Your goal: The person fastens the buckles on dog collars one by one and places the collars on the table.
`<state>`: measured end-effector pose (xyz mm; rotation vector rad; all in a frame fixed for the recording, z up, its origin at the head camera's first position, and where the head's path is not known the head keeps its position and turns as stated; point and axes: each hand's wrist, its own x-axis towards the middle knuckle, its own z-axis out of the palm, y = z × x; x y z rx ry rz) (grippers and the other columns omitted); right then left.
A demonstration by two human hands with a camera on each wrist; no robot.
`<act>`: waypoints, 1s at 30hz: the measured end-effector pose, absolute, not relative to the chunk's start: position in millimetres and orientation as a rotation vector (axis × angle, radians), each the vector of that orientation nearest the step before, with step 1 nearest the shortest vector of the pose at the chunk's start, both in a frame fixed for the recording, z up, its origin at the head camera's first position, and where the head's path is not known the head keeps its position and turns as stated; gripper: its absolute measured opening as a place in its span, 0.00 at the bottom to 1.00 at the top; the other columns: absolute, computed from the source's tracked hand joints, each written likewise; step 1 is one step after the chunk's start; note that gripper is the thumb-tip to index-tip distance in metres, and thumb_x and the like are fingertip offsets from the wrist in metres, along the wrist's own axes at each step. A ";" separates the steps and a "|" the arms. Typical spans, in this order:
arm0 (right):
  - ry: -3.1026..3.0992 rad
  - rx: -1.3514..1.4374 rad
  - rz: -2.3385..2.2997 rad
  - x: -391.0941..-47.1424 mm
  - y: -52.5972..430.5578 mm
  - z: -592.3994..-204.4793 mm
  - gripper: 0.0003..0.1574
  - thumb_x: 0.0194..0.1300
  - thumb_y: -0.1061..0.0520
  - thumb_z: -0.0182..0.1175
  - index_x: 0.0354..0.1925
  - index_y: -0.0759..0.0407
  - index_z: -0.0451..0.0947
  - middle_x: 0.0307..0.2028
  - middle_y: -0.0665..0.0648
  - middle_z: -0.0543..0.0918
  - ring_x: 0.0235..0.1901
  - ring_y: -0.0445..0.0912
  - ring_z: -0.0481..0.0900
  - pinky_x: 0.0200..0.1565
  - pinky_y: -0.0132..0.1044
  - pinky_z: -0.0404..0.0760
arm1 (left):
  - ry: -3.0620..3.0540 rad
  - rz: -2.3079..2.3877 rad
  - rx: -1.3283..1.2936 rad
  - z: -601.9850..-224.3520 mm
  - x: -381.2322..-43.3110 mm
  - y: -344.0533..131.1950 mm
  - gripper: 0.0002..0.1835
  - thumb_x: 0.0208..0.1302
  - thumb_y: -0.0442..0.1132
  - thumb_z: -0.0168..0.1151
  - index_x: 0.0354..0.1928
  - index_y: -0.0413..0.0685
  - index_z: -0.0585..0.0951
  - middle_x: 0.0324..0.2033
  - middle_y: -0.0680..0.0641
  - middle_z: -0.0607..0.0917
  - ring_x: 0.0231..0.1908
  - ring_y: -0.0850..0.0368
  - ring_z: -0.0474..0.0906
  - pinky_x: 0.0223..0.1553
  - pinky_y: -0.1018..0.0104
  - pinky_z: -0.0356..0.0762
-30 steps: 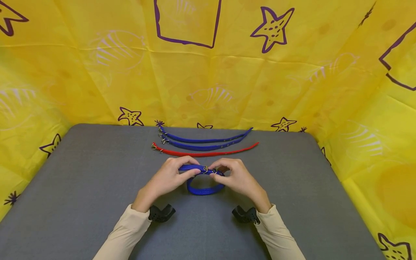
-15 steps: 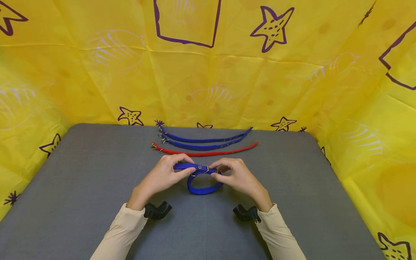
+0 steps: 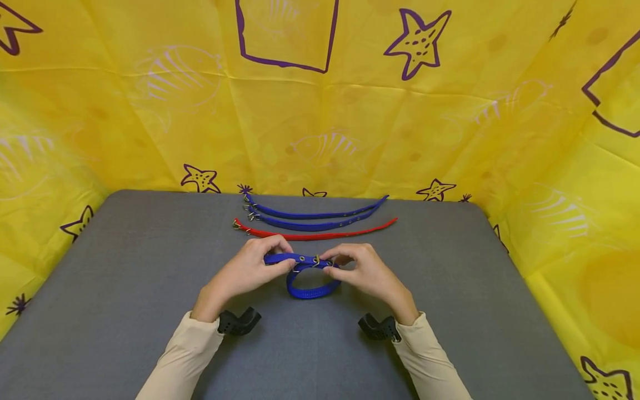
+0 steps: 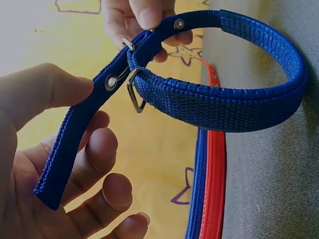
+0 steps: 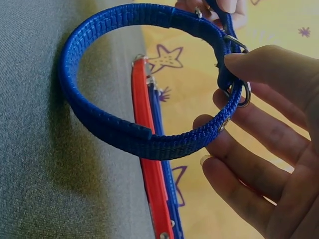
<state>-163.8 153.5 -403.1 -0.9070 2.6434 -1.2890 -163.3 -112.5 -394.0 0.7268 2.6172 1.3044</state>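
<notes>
A blue dog collar (image 3: 312,293), bent into a loop, stands on the table between the hands. My left hand (image 3: 247,266) pinches the collar's free end between thumb and index finger. In the left wrist view the strap end (image 4: 60,174) points down past the thumb, and a metal eyelet (image 4: 110,82) shows near the thumb tip. My right hand (image 3: 367,275) pinches the collar beside the metal buckle (image 5: 245,94), thumb on the strap and fingers behind. Strap layers overlap at the buckle; how the prong lies cannot be made out. A rectangular metal ring (image 4: 134,92) hangs from the band.
Beyond the hands, a red collar (image 3: 320,237) and two blue collars (image 3: 310,226) lie stretched across the grey table (image 3: 125,289). A yellow patterned cloth (image 3: 280,122) rises behind and at both sides.
My left hand has shifted left with the strap end, and an eyelet now shows left of the buckle. The right hand stays almost in place; the loop looks slightly shifted left.
</notes>
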 end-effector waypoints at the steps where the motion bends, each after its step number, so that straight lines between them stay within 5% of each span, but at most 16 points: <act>1: 2.645 -0.910 -1.285 -163.7 153.6 -403.0 0.11 0.62 0.58 0.69 0.45 0.54 0.87 0.41 0.50 0.89 0.36 0.39 0.85 0.45 0.37 0.84 | 2.611 1.302 0.726 -393.9 -163.2 -112.6 0.06 0.65 0.44 0.67 0.39 0.52 0.81 0.28 0.56 0.83 0.29 0.61 0.76 0.33 0.68 0.73; 16: 2.603 -0.934 -1.288 -162.4 155.1 -402.0 0.11 0.62 0.55 0.69 0.44 0.53 0.87 0.41 0.56 0.90 0.35 0.36 0.84 0.40 0.31 0.82 | 2.379 1.216 0.703 -395.4 -163.5 -111.6 0.07 0.71 0.41 0.56 0.46 0.50 0.80 0.24 0.54 0.72 0.24 0.60 0.65 0.26 0.69 0.61; 30: 2.609 -0.921 -1.364 -161.6 153.3 -402.3 0.10 0.60 0.55 0.72 0.42 0.52 0.88 0.39 0.55 0.90 0.33 0.36 0.82 0.37 0.31 0.82 | 2.269 1.348 0.740 -395.4 -162.3 -108.9 0.07 0.72 0.40 0.57 0.46 0.46 0.79 0.23 0.53 0.73 0.22 0.63 0.63 0.22 0.70 0.60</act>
